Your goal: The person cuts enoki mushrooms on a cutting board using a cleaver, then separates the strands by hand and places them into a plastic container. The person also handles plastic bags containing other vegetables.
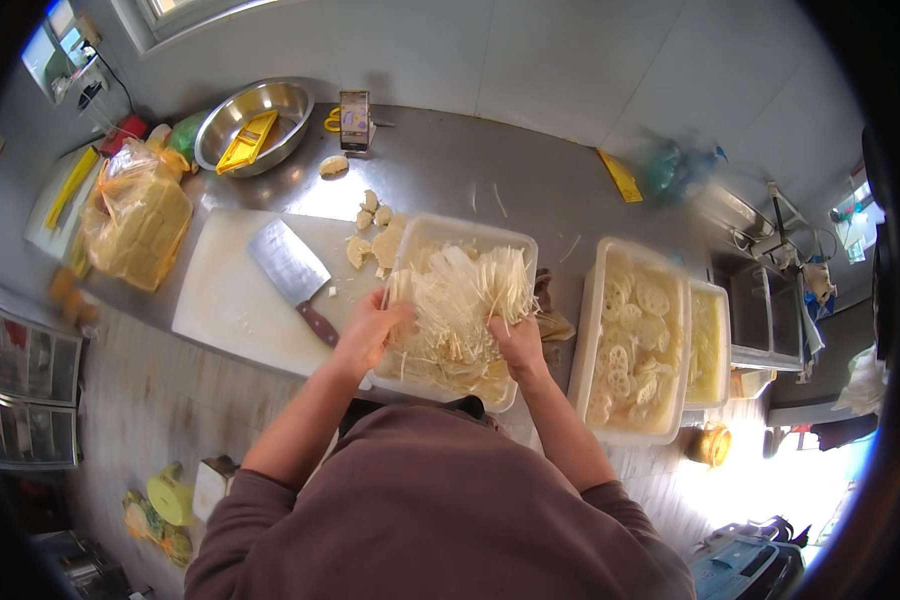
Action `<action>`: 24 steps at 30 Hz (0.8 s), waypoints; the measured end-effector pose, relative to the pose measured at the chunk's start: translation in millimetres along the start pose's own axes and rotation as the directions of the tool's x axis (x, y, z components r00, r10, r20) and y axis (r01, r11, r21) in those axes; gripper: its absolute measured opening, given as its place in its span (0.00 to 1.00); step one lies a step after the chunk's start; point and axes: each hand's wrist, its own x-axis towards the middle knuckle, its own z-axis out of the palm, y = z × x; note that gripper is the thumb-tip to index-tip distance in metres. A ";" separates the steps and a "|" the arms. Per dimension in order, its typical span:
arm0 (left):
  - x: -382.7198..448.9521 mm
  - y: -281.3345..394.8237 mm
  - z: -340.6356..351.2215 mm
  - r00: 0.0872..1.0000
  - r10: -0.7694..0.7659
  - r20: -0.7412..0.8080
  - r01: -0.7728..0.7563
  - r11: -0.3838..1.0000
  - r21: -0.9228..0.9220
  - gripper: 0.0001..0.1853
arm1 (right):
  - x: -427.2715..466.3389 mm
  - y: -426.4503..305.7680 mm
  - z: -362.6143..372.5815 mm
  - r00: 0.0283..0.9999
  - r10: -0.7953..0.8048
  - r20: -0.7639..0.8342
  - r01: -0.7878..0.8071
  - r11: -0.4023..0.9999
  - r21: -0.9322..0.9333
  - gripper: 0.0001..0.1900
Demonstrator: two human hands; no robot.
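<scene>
A translucent white plastic tub (525, 244) full of pale shredded vegetable strips (450, 300) stands in front of me, partly beside the cutting board. My left hand (371, 330) is at its left wall, thumb over the inside and fingertips at the outer side; the thumb is blurred. My right hand (517, 345) grips a bunch of the strips near the tub's right wall, and the loose ends fan out above the fist. Left of the tub, a cleaver (292, 262) with a dark red handle lies on the white cutting board (217, 277). Pale vegetable pieces (371, 217) lie near the board's far right corner.
Behind stand a steel bowl (292, 127) holding a yellow slicer (247, 142) and a propped phone (355, 124). A bagged block of pale food (135, 225) sits at left. Right are a tub of lotus root slices (634, 322), another tub (709, 345) and a sink (750, 300).
</scene>
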 end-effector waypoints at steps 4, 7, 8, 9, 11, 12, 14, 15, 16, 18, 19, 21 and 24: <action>3.5 -8.6 22.0 0.992 -0.104 0.072 0.110 0.990 -0.093 0.11 | -7.1 -15.7 26.4 0.984 -0.036 0.172 0.127 0.823 -0.554 0.23; 9.4 -28.2 29.0 0.996 -0.049 0.072 0.048 0.999 0.013 0.11 | -8.4 -6.3 44.6 0.923 -0.348 0.165 0.380 0.753 -0.537 0.23; 9.6 -31.1 29.5 0.999 -0.035 0.029 0.035 0.999 0.022 0.11 | -8.9 -7.6 42.3 0.962 -0.243 0.124 0.273 0.826 -0.493 0.23; 5.1 -27.7 31.2 1.000 -0.024 -0.019 0.025 0.999 0.035 0.10 | -9.3 -9.9 40.2 0.988 -0.130 0.089 0.156 0.885 -0.438 0.22; 3.0 -25.2 25.5 0.997 0.011 -0.070 -0.006 0.997 0.080 0.09 | -7.8 -13.6 32.2 0.993 0.110 0.045 -0.090 0.946 -0.310 0.21; 5.1 -23.0 17.5 0.997 0.035 -0.066 -0.027 0.993 0.116 0.09 | -2.0 -4.3 22.5 0.974 0.211 0.084 -0.185 0.951 -0.246 0.23; 7.7 -15.4 2.7 0.996 0.061 -0.062 -0.055 0.994 0.091 0.11 | -3.7 -4.4 14.8 0.956 0.286 0.070 -0.291 0.954 0.074 0.22; 6.7 -9.5 -4.9 0.996 0.062 -0.067 -0.060 0.998 0.037 0.13 | -4.5 -4.0 11.6 0.943 0.325 0.074 -0.333 0.913 0.234 0.22; 4.9 -5.9 -7.3 0.995 0.063 -0.071 -0.064 0.998 -0.017 0.16 | -3.2 -4.4 6.4 0.920 0.370 0.132 -0.392 0.875 0.282 0.21; -2.7 -6.4 11.3 0.994 0.098 -0.039 -0.099 0.995 -0.020 0.17 | -4.9 3.0 9.8 0.935 0.290 0.205 -0.324 0.932 0.161 0.21; -5.1 -7.3 21.5 0.993 0.116 -0.024 -0.117 0.993 -0.020 0.17 | -6.1 6.4 14.2 0.936 0.251 0.245 -0.283 0.953 0.105 0.21; 13.2 -30.1 24.1 0.974 0.191 -0.125 -0.184 0.981 0.062 0.20 | -9.4 10.5 35.8 0.957 0.179 0.226 -0.184 0.983 -0.001 0.20; 44.2 -51.3 -7.5 0.952 0.238 -0.195 -0.188 0.951 0.245 0.23 | -0.7 0.1 28.7 0.953 0.253 0.166 -0.188 0.926 -0.328 0.21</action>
